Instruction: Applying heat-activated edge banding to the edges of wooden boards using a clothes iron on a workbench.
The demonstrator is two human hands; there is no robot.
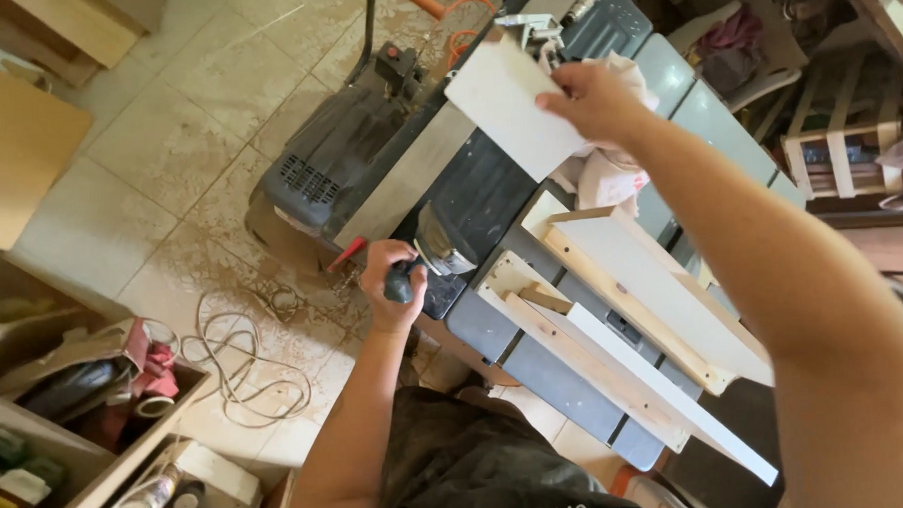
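Nearest, at lower left: open wooden box (99, 467) crammed with small containers, among them green and yellow caps (9, 470), a roll of tape (155, 406) and red rag (155, 367); labels too small to tell. Beside it on the tiled floor (167, 144), one loose coil of pale cord (240, 367) amid sawdust.

Left hand (392, 283) closed around a dark round knob (399, 283) at the near edge of the machine (470, 198), a dark grey saw body with a red tab (344, 254) just beside the wrist.

On the grey surface (566, 380) to the right, two long frames of pale wood faced with white board (626, 373) (658, 302), lying side by side, long axes running from upper left to lower right.

Farther up, right hand (591, 99) pinching one white rectangular panel (506, 100) by its right end, held above the machine, tilted, long axis pointing up and left toward the orange cable (454, 34). White cloth (614, 173) bunched just below that hand.

Far right, slatted wooden crate (838, 160) against the wall; far left, leaning plywood sheet (13, 149).
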